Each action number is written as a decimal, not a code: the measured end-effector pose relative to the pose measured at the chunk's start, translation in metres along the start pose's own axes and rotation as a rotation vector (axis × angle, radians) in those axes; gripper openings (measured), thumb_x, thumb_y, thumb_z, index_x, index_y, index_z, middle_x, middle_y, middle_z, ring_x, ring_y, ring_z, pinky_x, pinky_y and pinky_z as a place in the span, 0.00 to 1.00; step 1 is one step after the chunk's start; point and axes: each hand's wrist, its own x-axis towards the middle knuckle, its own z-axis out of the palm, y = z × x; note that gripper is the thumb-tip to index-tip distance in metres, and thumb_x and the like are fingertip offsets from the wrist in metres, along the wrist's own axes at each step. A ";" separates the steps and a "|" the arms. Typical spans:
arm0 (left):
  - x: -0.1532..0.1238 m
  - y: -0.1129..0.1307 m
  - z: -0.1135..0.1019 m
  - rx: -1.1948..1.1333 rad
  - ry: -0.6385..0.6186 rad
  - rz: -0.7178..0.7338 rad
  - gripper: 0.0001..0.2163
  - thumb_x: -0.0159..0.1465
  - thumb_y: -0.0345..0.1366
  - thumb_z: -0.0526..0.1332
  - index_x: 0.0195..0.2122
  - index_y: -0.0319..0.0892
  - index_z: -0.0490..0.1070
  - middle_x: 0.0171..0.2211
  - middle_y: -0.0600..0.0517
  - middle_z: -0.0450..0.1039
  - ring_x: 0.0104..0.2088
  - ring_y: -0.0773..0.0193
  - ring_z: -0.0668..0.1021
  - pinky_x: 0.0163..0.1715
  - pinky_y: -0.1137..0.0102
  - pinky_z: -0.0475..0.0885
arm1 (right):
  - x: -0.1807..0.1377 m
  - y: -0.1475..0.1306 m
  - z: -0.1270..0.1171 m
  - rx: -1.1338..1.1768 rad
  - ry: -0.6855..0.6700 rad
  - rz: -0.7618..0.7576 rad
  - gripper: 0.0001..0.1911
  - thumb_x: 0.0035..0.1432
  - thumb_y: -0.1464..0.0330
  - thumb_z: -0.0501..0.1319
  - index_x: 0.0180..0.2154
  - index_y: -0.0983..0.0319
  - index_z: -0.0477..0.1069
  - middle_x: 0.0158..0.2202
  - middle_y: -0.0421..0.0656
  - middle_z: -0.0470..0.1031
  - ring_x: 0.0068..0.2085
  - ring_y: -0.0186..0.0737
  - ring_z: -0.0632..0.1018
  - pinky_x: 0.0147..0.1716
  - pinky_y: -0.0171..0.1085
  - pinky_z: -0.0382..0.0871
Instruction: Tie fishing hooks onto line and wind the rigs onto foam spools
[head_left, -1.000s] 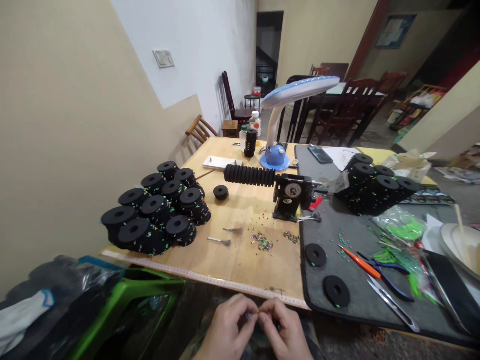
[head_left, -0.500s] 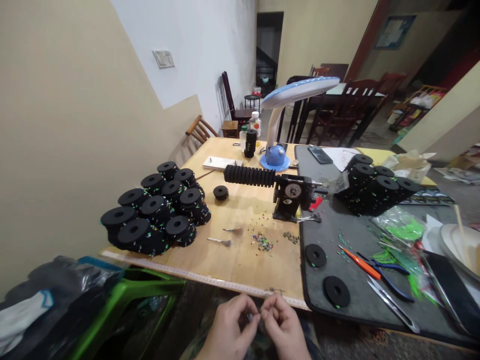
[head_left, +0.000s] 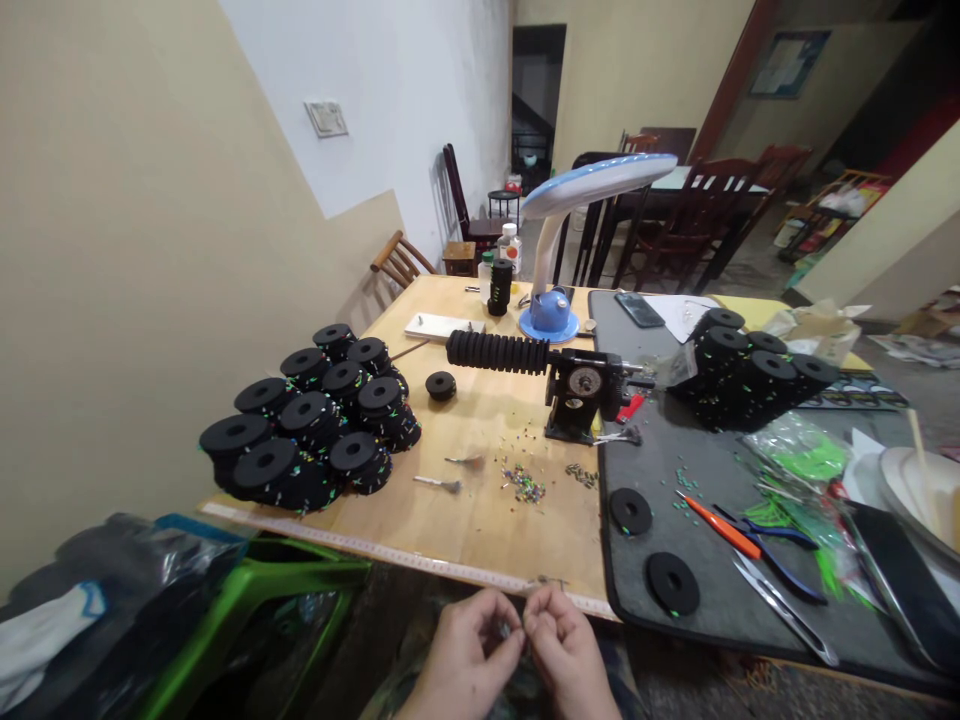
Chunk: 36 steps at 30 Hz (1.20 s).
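Observation:
Just in front of the table's near edge, my left hand (head_left: 474,655) and my right hand (head_left: 564,650) meet fingertip to fingertip. Both are closed in a pinch. Something small and greyish shows inside the curl of my left fingers, too small to name; whatever the right fingertips pinch is hidden. Beyond my hands, a pile of tiny coloured beads (head_left: 525,483) lies on the wooden table (head_left: 465,530), beside a cluster of small dark metal pieces (head_left: 582,475). Two black foam discs (head_left: 673,584) with centre holes rest on the grey mat (head_left: 720,590) to the right.
Stacks of black foam spools (head_left: 307,412) stand at left, more foam spools (head_left: 772,365) at right. A black winding device (head_left: 583,385) carries a row of discs under a blue lamp (head_left: 551,315). Pliers (head_left: 780,562), an orange-handled tool (head_left: 720,525) and scissors-like tweezers (head_left: 784,610) lie on the mat.
My fingertips have shifted slightly and drawn closer together. The view has moved a little; the things on the table stay where they were.

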 end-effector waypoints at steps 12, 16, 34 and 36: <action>0.002 0.000 0.006 -0.009 -0.025 0.013 0.04 0.54 0.31 0.64 0.24 0.39 0.71 0.20 0.54 0.71 0.22 0.68 0.70 0.24 0.76 0.64 | 0.003 -0.005 0.003 0.040 0.040 -0.022 0.13 0.44 0.60 0.65 0.23 0.60 0.64 0.18 0.31 0.57 0.20 0.29 0.56 0.21 0.30 0.50; 0.001 0.003 0.006 -0.002 -0.046 0.027 0.04 0.55 0.31 0.63 0.24 0.39 0.69 0.21 0.55 0.69 0.23 0.68 0.69 0.24 0.76 0.64 | 0.004 -0.004 0.004 0.124 0.020 -0.013 0.17 0.43 0.57 0.67 0.22 0.60 0.62 0.18 0.31 0.57 0.20 0.29 0.56 0.21 0.29 0.51; 0.002 -0.002 0.002 0.096 -0.158 0.079 0.04 0.57 0.29 0.60 0.26 0.40 0.68 0.22 0.57 0.64 0.25 0.67 0.67 0.26 0.75 0.62 | -0.010 -0.025 0.006 0.382 0.000 0.166 0.20 0.50 0.54 0.69 0.28 0.60 0.63 0.10 0.22 0.48 0.13 0.21 0.43 0.12 0.24 0.38; 0.002 -0.001 0.002 0.072 -0.165 0.056 0.04 0.57 0.29 0.60 0.26 0.41 0.67 0.22 0.56 0.65 0.25 0.67 0.68 0.26 0.75 0.63 | -0.010 -0.026 0.005 0.369 0.045 0.160 0.21 0.49 0.54 0.70 0.28 0.60 0.63 0.11 0.22 0.48 0.13 0.22 0.43 0.12 0.24 0.39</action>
